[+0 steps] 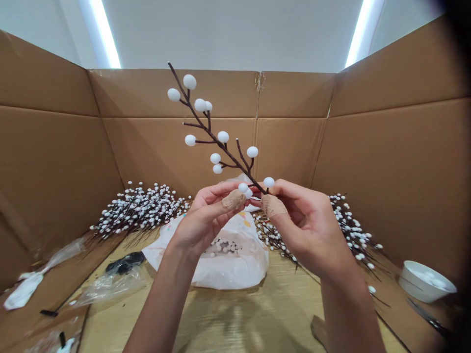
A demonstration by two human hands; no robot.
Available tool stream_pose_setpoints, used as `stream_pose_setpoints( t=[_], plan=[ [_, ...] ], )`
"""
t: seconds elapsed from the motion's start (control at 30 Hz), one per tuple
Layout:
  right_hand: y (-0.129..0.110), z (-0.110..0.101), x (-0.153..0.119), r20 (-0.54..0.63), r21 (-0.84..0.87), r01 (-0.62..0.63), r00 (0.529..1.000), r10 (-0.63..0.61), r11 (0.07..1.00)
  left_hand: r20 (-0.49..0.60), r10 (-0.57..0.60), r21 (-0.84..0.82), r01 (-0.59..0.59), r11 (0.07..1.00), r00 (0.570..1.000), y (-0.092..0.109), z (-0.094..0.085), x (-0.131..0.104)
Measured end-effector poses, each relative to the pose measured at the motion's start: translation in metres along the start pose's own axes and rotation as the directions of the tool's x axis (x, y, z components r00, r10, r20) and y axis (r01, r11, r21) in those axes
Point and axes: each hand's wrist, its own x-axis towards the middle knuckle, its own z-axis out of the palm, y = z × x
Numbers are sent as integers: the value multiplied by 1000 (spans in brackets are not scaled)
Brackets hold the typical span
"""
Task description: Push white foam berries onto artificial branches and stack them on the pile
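A dark brown artificial berry branch [230, 154] with white berries slants up and to the left in front of me. My right hand [307, 218] pinches its lower end between a tape-wrapped thumb and the fingers. Close beside it, my left hand [209, 215] pinches a white berry [243, 188] at a low side twig, its thumb also wrapped. Several twig tips on the branch carry no berry. Behind and below the hands lies an open white plastic bag [235, 269] with loose white berries [224, 246] inside.
Piles of berry branches lie at the left [143, 208] and right [351, 228]. A white bowl [425, 282] with white pieces and scissors [429, 316] are at far right. Clear plastic wrapping [110, 287] lies at left. Cardboard walls [176, 162] enclose the table.
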Motion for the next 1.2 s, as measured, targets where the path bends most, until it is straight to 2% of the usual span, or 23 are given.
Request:
stream_pose_setpoints(
  t=[0.13,0.33,0.77,0.93,1.2],
  plan=[
    [-1,-1,-1,32,-10,-22,999,22,1000,2,4,33,-4,999,1000,1,-1,-1],
    [0,-4,-1,115,-34,-42,992,46,999,117,41,106,-53,993,992,4,1,-1],
    [-1,-6,2,168,70,-80,983,68,994,-11,36,244,-32,969,999,8,0,-5],
    [1,-5,2,160,74,-63,986,51,995,31,61,206,-66,976,998,8,3,-5],
    [1,-5,4,131,32,-53,990,48,998,26,55,210,-60,976,998,6,2,-4]
  ],
)
